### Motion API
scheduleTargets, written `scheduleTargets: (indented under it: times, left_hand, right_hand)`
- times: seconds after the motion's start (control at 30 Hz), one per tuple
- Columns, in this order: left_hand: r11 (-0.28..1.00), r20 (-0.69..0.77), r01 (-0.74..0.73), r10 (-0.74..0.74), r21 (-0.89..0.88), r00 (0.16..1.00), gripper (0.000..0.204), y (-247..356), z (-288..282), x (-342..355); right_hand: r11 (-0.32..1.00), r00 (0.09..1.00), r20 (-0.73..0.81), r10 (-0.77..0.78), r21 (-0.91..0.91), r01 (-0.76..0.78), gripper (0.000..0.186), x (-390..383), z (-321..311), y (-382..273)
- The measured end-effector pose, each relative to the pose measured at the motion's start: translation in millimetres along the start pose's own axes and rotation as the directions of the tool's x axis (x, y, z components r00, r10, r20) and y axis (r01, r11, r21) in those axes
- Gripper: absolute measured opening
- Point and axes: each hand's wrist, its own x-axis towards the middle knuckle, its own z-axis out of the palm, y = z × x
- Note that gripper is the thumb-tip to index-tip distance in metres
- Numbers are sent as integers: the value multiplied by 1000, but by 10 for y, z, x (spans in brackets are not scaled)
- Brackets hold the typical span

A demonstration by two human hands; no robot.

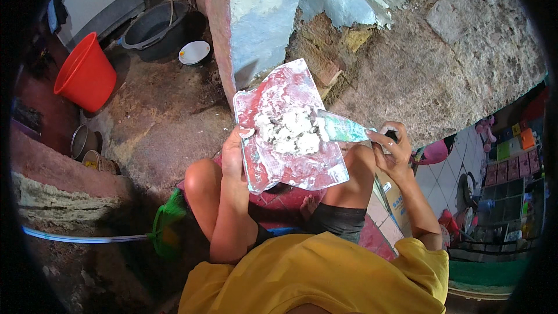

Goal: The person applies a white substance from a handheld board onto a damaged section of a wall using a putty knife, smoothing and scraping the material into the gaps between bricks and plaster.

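Note:
My left hand [235, 151] grips the left edge of a red, white-smeared board [314, 163], held over my lap. Crumbly lumps of white paste [290, 131] lie in its middle. My right hand [390, 148] holds the handle of a putty knife [346, 128] with a wide greenish blade, its tip at the right side of the paste. A rough wall column [261, 17] with white and pale blue patches and exposed patchy material stands just beyond the board.
A red bucket [81, 75], black tub [151, 38] and white plate [193, 53] are at back left. A green broom [165, 224] lies left of me. A concrete ledge [453, 70] extends right, above a tiled floor [439, 192] with racks and small items [511, 197].

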Motion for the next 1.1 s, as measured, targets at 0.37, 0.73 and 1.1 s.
scheduleTargets:
  times: [0.37,0.73,1.1]
  left_hand:
    - [981,-103,-97,115,167,988,36,-3,109,29]
    - [996,-74,63,-58,70,996,39,-50,195,-68]
    - [987,-79,71,-60,144,995,37,-58,101,4]
  right_hand:
    - [900,960,133,247,335,-278,27,18,-498,178]
    - [516,629,750,207,462,-721,25,207,-256,285]
    - [476,782,561,272,628,-616,22,-87,-469,443]
